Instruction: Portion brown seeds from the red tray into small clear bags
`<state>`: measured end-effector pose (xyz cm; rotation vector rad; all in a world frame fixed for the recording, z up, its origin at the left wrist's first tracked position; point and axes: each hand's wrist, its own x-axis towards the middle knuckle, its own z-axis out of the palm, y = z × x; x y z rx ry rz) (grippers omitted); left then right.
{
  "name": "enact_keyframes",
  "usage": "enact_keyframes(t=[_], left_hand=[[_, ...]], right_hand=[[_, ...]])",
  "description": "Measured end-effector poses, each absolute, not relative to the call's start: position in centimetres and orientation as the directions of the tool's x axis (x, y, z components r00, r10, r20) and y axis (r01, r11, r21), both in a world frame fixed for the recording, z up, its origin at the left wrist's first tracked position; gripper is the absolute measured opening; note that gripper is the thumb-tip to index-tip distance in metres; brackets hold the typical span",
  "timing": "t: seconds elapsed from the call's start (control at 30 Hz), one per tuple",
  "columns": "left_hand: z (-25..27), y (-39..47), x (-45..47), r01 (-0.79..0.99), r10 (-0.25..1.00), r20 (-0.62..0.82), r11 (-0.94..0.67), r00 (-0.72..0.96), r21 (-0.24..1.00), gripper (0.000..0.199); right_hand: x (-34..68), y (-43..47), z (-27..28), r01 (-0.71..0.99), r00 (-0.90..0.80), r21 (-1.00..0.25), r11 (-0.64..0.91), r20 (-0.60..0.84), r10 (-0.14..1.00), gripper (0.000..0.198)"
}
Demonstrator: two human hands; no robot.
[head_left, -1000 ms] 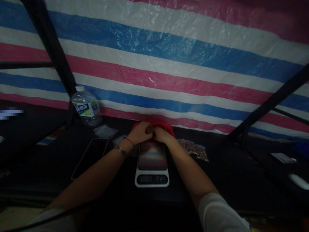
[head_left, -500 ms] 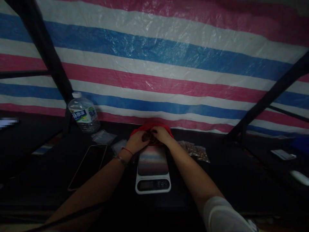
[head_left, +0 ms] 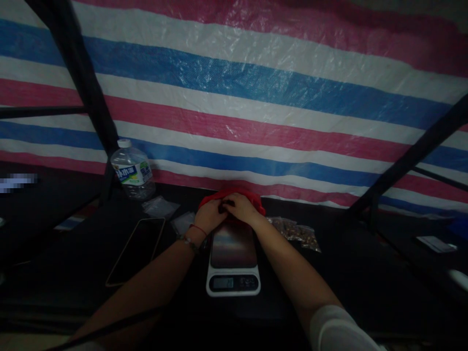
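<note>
My left hand (head_left: pixel 211 216) and my right hand (head_left: pixel 240 208) meet over a red bag-like holder (head_left: pixel 258 201) at the back of the black table. The fingers of both hands curl together around a small dark patch; what they hold is too dark to make out. Just in front of the red holder, under my wrists, lies a white kitchen scale (head_left: pixel 234 288) with a glossy dark plate, its display lit. To the right of my right forearm rest several small clear bags (head_left: pixel 292 230) filled with brown pieces. Flat clear plastic bags (head_left: pixel 184 223) lie by my left wrist.
A phone (head_left: pixel 137 251) lies left of my left forearm. Behind it stands a large clear plastic bottle (head_left: pixel 133 173) with a label. Dark metal posts (head_left: pixel 95 107) rise on both sides, before a striped plastic sheet (head_left: pixel 256 112). A white card-like item (head_left: pixel 437 243) lies far right.
My hands have drawn together over the red holder, the right one moving left and covering its dark contents. The scale display now shows lit. The whole view has shifted slightly.
</note>
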<state>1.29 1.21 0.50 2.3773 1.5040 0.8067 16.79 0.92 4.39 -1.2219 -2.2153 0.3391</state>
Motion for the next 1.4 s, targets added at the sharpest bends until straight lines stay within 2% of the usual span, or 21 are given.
enact_keyframes(t=[0.23, 0.43, 0.53, 0.67, 0.73, 0.87, 1.0, 1.23, 1.4], left_hand=[[0.3, 1.2, 1.5, 0.754, 0.882, 0.357, -0.455, 0.308, 0.473, 0.032], [0.0, 1.2, 1.5, 0.742, 0.894, 0.360, -0.430, 0.269, 0.514, 0.033], [0.1, 1.2, 1.4, 0.740, 0.898, 0.375, -0.412, 0.230, 0.532, 0.036], [0.5, 0.9, 1.2, 0.739, 0.903, 0.381, -0.393, 0.197, 0.548, 0.035], [0.8, 0.8, 1.2, 0.743, 0.909, 0.378, -0.375, 0.177, 0.555, 0.034], [1.0, 0.8, 1.1, 0.727, 0.898, 0.408, -0.390, 0.165, 0.565, 0.034], [0.9, 1.0, 1.1, 0.714, 0.876, 0.441, -0.435, 0.196, 0.548, 0.043], [0.7, 1.0, 1.0, 0.764, 0.893, 0.389, -0.411, 0.227, 0.498, 0.036], [0.9, 0.8, 1.0, 0.816, 0.919, 0.325, -0.358, 0.222, 0.454, 0.035]], right_hand=[[17.1, 0.9, 4.5, 0.682, -0.358, -0.484, 0.548, 0.432, 0.828, 0.030], [17.6, 0.9, 5.2, 0.658, -0.423, -0.461, 0.595, 0.427, 0.799, 0.033], [18.2, 0.9, 5.4, 0.761, -0.407, -0.387, 0.522, 0.342, 0.847, 0.034], [18.4, 0.8, 4.5, 0.843, -0.437, -0.300, 0.446, 0.100, 0.894, 0.026], [18.1, 0.7, 3.7, 0.848, -0.444, -0.287, 0.445, 0.072, 0.893, 0.029], [17.7, 1.0, 2.5, 0.804, -0.500, -0.331, 0.495, 0.077, 0.863, 0.039], [18.1, 1.5, 2.4, 0.786, -0.519, -0.377, 0.490, 0.028, 0.854, 0.030], [18.4, 1.3, 3.3, 0.861, -0.406, -0.349, 0.371, -0.030, 0.913, 0.028], [18.3, 1.8, 3.3, 0.860, -0.321, -0.403, 0.313, 0.048, 0.946, 0.028]])
